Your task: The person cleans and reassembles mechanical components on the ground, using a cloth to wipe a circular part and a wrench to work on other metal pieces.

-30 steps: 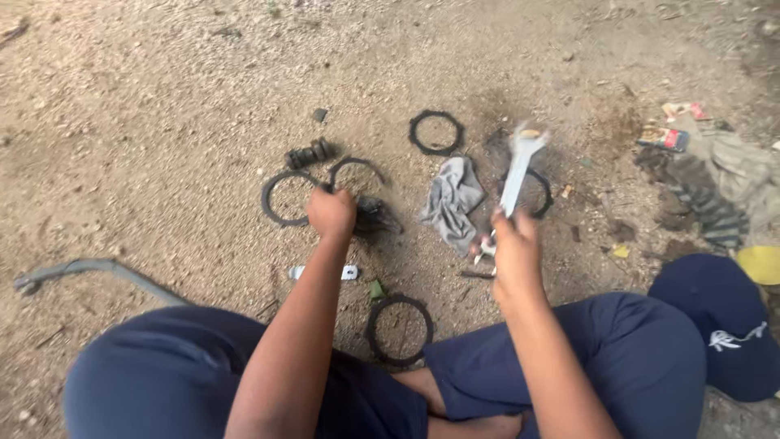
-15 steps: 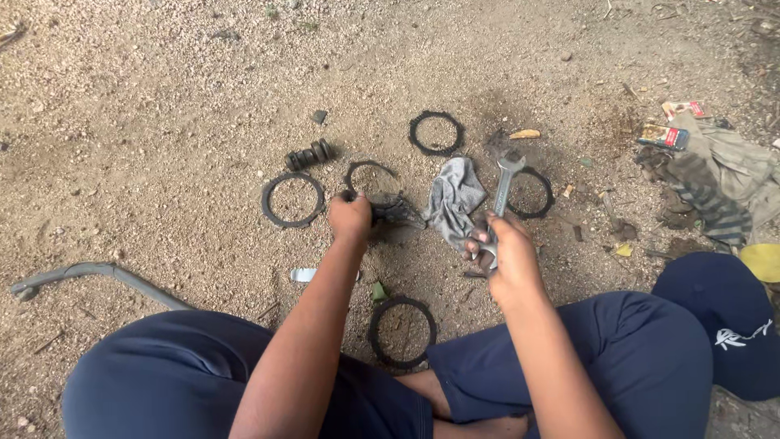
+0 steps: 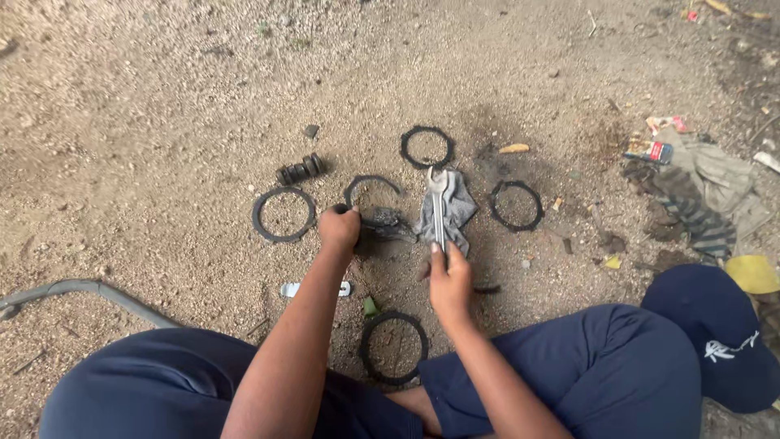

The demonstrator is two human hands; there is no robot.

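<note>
Two hands at work over sandy ground. Left hand (image 3: 339, 228) clenched on a small dark greasy metal part (image 3: 388, 224), lying at the lower edge of an open black C-shaped ring (image 3: 372, 197). Right hand (image 3: 449, 284) grasping the lower end of a silver open-ended steel spanner (image 3: 438, 207), laid lengthwise over a crumpled grey rag (image 3: 449, 210), jaw end pointing away from the body.

Progress, as judged from the layout: disassembly apparently well advanced, with flat black rings already set out separately — one left of the left hand (image 3: 283, 215), one beyond the rag (image 3: 427, 147), one right of the rag (image 3: 516, 205), one near the knees (image 3: 394, 348). Dark part not yet set aside; cleaning or refitting apparently outstanding.

Surroundings: short black ribbed cylinder (image 3: 301, 170) near the far-left ring; small white flat strip (image 3: 294, 289) beside the left forearm; curved grey pipe (image 3: 73, 290) at far left; navy cap (image 3: 711, 341) and heap of striped cloth (image 3: 691, 199) at right. No obstruction between hands and parts; loose sand a contamination risk for greasy parts.
</note>
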